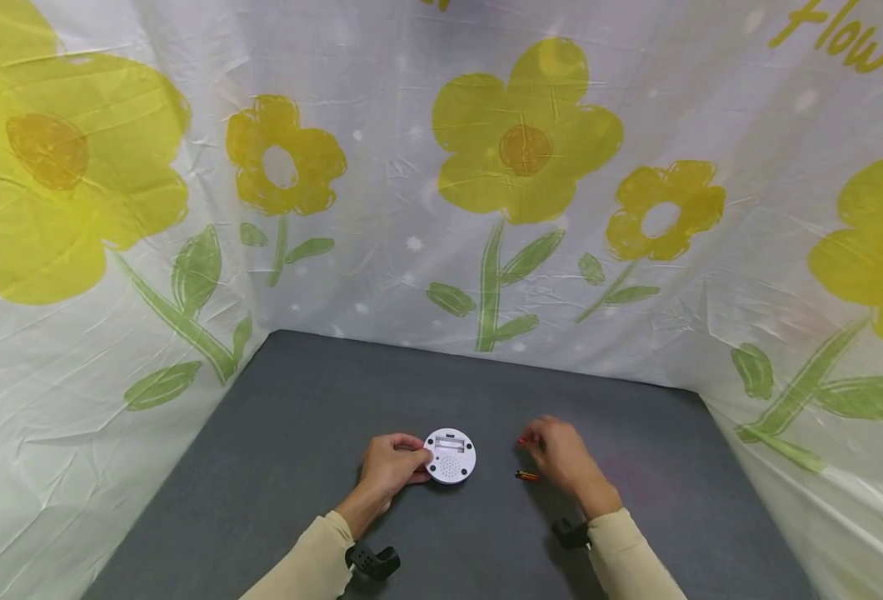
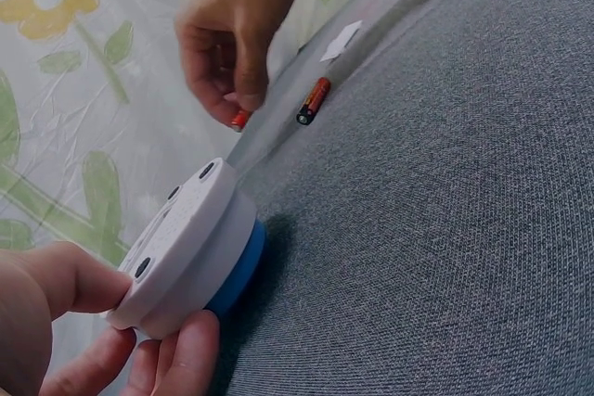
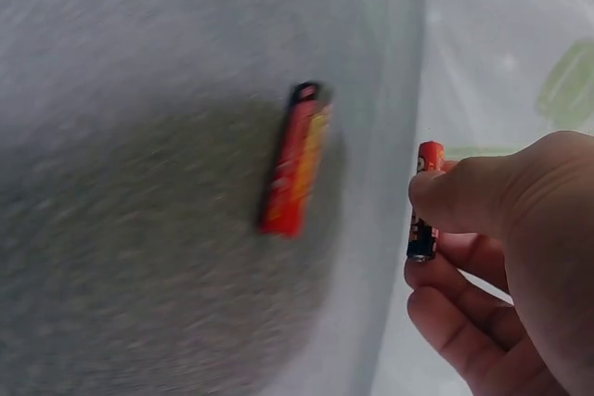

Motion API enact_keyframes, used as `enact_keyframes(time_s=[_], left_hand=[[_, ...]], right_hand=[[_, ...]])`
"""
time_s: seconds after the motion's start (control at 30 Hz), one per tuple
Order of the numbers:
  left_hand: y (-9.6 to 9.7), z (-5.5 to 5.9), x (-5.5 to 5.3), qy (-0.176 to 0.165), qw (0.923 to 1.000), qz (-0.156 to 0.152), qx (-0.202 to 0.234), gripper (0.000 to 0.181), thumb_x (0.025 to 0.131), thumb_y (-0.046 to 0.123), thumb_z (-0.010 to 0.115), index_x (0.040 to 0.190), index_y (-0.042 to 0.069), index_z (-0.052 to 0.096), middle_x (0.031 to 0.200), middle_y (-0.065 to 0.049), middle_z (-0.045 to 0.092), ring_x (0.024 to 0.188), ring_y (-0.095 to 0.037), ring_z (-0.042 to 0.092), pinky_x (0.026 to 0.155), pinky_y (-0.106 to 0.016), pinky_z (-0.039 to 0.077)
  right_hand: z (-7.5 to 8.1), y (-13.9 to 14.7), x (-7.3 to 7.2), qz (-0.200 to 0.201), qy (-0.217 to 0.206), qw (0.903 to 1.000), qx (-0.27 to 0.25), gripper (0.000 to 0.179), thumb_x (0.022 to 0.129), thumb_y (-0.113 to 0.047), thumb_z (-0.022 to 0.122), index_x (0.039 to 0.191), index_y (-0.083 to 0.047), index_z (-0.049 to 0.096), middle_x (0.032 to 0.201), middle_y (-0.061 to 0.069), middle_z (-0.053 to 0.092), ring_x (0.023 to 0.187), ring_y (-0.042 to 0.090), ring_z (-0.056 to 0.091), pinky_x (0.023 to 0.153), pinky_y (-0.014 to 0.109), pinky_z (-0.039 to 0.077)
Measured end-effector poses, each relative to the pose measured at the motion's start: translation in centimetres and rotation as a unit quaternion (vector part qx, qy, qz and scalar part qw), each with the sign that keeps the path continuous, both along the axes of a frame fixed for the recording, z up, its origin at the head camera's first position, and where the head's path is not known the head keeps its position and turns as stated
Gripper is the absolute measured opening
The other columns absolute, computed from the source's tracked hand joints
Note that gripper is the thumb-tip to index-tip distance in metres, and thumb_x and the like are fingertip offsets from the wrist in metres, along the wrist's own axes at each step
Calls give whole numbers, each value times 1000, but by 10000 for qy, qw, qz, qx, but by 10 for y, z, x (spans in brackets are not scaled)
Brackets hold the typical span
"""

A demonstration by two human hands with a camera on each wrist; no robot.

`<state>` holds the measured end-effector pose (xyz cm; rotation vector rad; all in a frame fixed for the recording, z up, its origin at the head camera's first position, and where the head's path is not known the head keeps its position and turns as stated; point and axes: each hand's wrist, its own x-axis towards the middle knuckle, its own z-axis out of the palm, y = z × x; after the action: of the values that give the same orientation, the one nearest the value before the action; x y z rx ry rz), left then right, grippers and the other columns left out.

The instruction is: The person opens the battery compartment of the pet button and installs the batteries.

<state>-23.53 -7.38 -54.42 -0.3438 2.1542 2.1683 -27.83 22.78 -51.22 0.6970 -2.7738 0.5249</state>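
Note:
My left hand (image 1: 396,462) grips the left edge of a round white device (image 1: 450,468), thumb on top and fingers beneath. Its upturned face shows an uncovered battery compartment (image 1: 450,445), a patch of small holes and dark round feet. In the left wrist view the device (image 2: 190,238) has a blue lower part facing the table. My right hand (image 1: 561,457) pinches a red and black battery (image 3: 425,201) between thumb and fingers, to the right of the device. A second battery (image 1: 527,476), red, orange and black, lies on the table just below that hand.
The dark grey tabletop (image 1: 321,392) is enclosed by a white curtain (image 1: 381,275) printed with yellow flowers. A small white piece (image 2: 342,41) lies beyond the loose battery in the left wrist view. Dark bands (image 1: 372,562) circle both wrists.

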Motion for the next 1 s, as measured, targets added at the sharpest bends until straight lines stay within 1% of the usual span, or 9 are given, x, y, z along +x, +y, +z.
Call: enact_keyframes(time_s=[0.13,0.3,0.53,0.73,0.9,1.0], left_hand=[[-1,1,0,-20,10000,9,-38,20,84,-1,81,103,-5,75,90,-13,80,75,-21,79,67,-35,70],[-1,0,2,-39,10000,10,-68,20,85,0,81,103,-5,75,89,-12,80,75,-21,79,68,-36,70],[-1,-1,2,-22,10000,12,-23,19,84,0,81,102,-4,76,87,-10,80,74,-20,78,67,-35,70],[-1,-1,2,7,10000,33,-52,19,84,0,81,102,-4,76,89,-11,80,75,-20,79,67,-35,70],[0,0,2,3,10000,58,-81,19,84,1,81,102,-4,76,89,-11,81,74,-19,79,66,-34,70],[1,0,3,6,9999,64,-129,19,85,1,82,103,-4,76,89,-11,81,75,-19,79,65,-34,70]], right_hand=[[11,-9,-2,207,190,9996,-49,12,89,0,85,91,-10,80,84,-1,68,76,16,64,65,32,55],[22,-23,-4,426,361,9984,5,14,88,3,84,92,-10,81,85,-1,68,77,16,65,66,33,57],[33,-46,-4,643,362,9972,136,17,88,4,83,94,-12,82,85,-1,70,78,16,66,67,33,58],[35,-67,-3,890,236,9957,108,17,89,3,82,97,-12,82,88,0,72,81,18,68,70,34,59],[31,-81,-3,1021,90,9947,116,15,91,-1,81,98,-14,82,91,0,73,85,18,70,75,37,61],[28,-88,-3,1169,107,9930,123,14,91,0,81,98,-12,82,91,1,74,87,20,71,77,40,62]])
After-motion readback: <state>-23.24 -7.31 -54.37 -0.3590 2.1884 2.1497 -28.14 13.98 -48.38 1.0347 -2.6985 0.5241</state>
